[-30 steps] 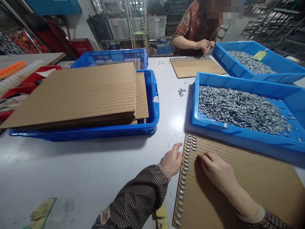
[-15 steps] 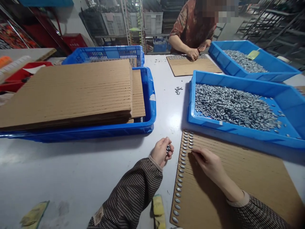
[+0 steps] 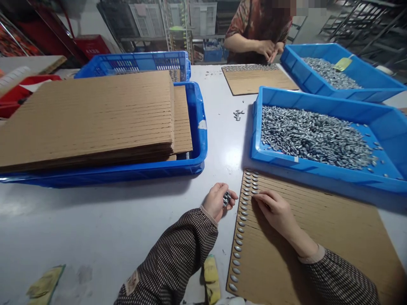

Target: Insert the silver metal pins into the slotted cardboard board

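Observation:
Cupped in my left hand (image 3: 218, 201) is a small clutch of grey spindle-shaped metal pieces (image 3: 226, 198), beside the left edge of a slotted cardboard sheet (image 3: 318, 237). My right hand (image 3: 278, 212) is over the sheet, thumb and forefinger pinched at a metal piece in the second row, near its lower end. A full row of the same pieces (image 3: 236, 255) runs down the sheet's left edge, with a shorter row started beside it at the top. Shadow lies under my right hand, and its other fingers are curled in.
Behind the sheet stands a blue tray (image 3: 318, 165) of loose metal pieces; another blue tray (image 3: 327, 94) is farther back. A blue crate (image 3: 203, 144) at left bears stacked cardboard (image 3: 95, 114). Across the table a person (image 3: 251, 38) works on another sheet (image 3: 257, 82). Yellow pads (image 3: 211, 277) lie in front.
My left hand has loosened slightly, showing more of the pieces. My right fingertips stay close to the second row, a little farther left. The other person's hands have shifted back and right. The view has tilted slightly.

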Motion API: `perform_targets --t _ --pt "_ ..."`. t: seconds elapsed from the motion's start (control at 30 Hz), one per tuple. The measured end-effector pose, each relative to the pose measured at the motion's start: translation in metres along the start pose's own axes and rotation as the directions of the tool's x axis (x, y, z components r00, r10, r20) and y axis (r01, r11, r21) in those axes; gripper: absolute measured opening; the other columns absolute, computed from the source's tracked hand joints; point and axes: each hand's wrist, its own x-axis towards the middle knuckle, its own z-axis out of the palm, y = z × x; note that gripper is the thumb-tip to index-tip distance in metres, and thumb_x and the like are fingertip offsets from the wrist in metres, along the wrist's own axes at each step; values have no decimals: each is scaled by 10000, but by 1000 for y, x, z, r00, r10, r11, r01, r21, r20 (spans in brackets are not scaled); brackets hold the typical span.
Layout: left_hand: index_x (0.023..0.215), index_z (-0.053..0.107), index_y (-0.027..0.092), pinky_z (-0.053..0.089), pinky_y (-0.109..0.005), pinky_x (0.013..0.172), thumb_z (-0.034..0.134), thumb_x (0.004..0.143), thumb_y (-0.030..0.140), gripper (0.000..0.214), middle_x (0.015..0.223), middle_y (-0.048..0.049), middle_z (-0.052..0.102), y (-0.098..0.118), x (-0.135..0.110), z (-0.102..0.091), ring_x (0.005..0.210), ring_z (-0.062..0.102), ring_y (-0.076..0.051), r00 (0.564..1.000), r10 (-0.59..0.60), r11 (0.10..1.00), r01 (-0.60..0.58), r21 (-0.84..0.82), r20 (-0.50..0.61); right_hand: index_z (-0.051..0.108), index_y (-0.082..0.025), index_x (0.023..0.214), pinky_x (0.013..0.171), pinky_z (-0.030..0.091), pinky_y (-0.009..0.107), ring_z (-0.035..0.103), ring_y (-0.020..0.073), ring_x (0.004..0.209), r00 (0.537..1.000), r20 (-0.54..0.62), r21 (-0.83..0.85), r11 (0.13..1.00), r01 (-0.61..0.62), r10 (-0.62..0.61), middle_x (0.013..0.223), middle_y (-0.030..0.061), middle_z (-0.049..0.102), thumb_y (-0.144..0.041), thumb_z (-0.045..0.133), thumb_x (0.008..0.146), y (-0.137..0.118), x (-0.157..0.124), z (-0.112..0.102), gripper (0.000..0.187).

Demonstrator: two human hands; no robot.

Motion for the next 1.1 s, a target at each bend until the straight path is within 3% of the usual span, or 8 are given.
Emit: perform_targets --t 0.4,0.67,0.83,1.1 --pt "828 523 170 156 -134 371 748 701 481 404 599 55 506 1 -1 0 412 334 -20 1000 0 1000 0 5 23 691 -213 902 697 472 283 616 183 817 999 25 -135 991 -24 28 902 63 679 -204 516 927 -10 -1 3 177" --pt "884 589 137 210 -158 380 579 781 319 209 652 12 510 2 -1 1 463 397 -51 1000 -26 998 26 -52 4 648 -205 893 682 468 272 613 170 759 997 41 -103 993 -63 68 856 46 655 -229 504 941 -12 5 -2 154" --pt "926 578 138 206 -155 387 539 710 169 222 661 7 530 3 -1 2 468 407 -53 998 -56 997 55 -51 -5 629 -210 885 683 460 279 607 179 769 995 58 -85 993 -81 86 851 40 644 -211 492 935 -10 3 -1 146" --pt "914 559 155 219 -153 397 560 700 165 215 666 8 549 3 -2 3 474 419 -55 998 -62 998 62 -27 -20 632 -208 894 688 470 291 606 186 758 995 52 -97 992 -78 84 830 47 640 -247 499 937 -9 5 -1 145"
